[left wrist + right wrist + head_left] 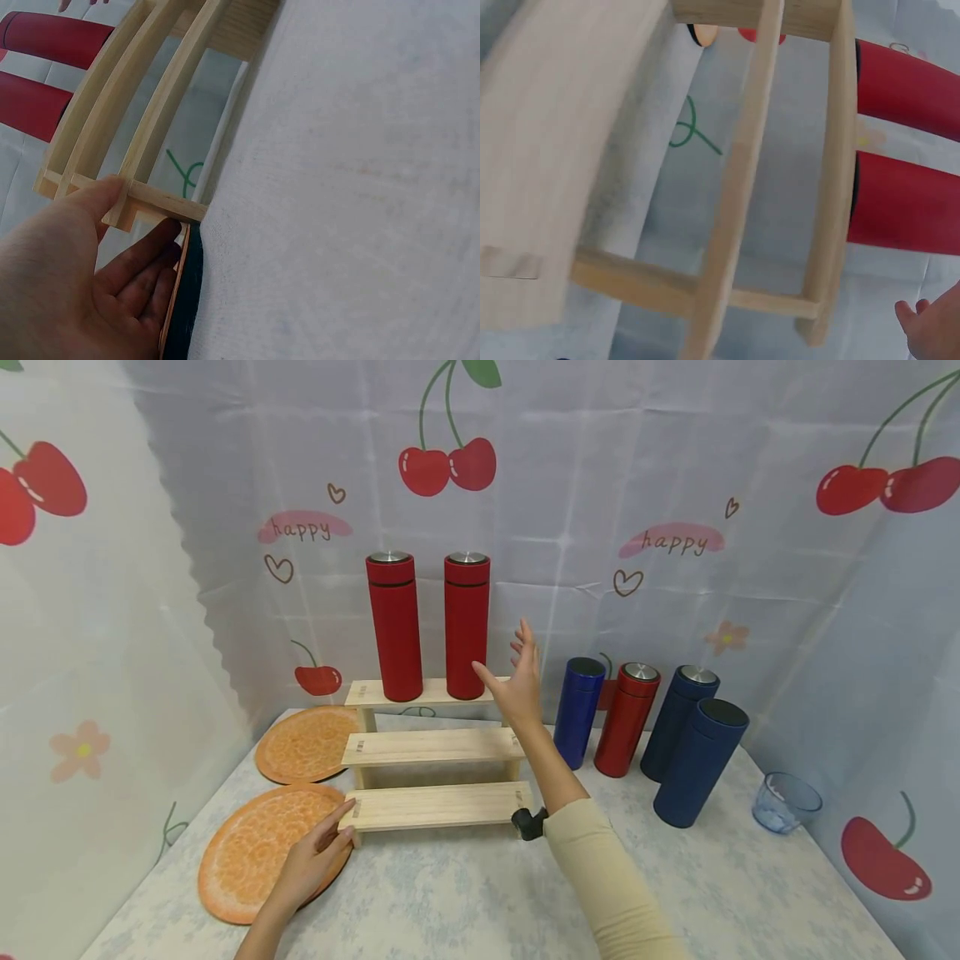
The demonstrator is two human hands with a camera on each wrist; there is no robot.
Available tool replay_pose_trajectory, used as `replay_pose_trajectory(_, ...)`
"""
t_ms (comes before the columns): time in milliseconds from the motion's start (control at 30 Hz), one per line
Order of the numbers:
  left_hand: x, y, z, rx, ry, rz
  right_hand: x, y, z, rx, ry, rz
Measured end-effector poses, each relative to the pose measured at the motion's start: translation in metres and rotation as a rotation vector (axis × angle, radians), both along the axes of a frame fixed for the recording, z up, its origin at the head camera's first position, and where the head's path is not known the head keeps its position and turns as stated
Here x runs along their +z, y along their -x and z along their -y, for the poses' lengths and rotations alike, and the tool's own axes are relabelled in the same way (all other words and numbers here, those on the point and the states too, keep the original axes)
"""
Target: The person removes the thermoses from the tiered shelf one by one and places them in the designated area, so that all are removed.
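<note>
My left hand (311, 860) holds the left end of a three-step wooden rack (438, 806). In the left wrist view its thumb (109, 193) lies on the lowest step's corner, the other fingers beside the leg. My right hand (517, 689) is raised at the rack's right end, thumb and fingers spread, with nothing between them. Just left of it a red thermos (467, 627) stands upright on the top step. Another red thermos (395, 627) stands farther left on that step. Only part of the right hand (937, 326) shows in the right wrist view.
Right of the rack stand a bright blue thermos (579, 714), a shorter red thermos (627, 720) and two dark blue ones (701, 764). A clear bluish glass (786, 803) is at the far right. Two round orange mats (255, 852) lie left. A black knob-like piece (529, 823) sits by the rack's front right corner.
</note>
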State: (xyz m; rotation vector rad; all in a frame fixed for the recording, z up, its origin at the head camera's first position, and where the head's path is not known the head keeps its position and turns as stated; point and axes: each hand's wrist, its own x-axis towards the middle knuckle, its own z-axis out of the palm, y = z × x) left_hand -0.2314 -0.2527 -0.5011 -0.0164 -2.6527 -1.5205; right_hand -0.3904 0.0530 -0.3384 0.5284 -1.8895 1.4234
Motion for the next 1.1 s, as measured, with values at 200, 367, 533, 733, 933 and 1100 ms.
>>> replay_pose_trajectory(200, 0.000, 0.000, -0.001, -0.005, -0.007, -0.004, 0.019, 0.013, 0.014, 0.043, -0.122, 0.039)
replay_pose_trajectory(367, 0.001, 0.001, -0.004, -0.009, -0.004, -0.006, 0.021, 0.021, 0.018, 0.048, -0.210, 0.080)
replay_pose_trajectory(533, 0.001, 0.000, -0.004, -0.005, 0.010, -0.007, 0.019, 0.023, 0.020, 0.042, -0.257, 0.089)
replay_pose_trajectory(733, -0.001, 0.001, -0.002, -0.001, 0.006, -0.007, 0.016, 0.018, 0.023, 0.013, -0.247, 0.051)
replay_pose_trajectory(933, -0.003, 0.001, -0.001, 0.006, -0.008, -0.005, 0.009, 0.002, 0.021, -0.045, -0.218, -0.006)
replay_pose_trajectory(1100, -0.002, 0.001, -0.001, 0.008, -0.002, -0.002, 0.004, -0.016, 0.015, -0.045, -0.161, -0.046)
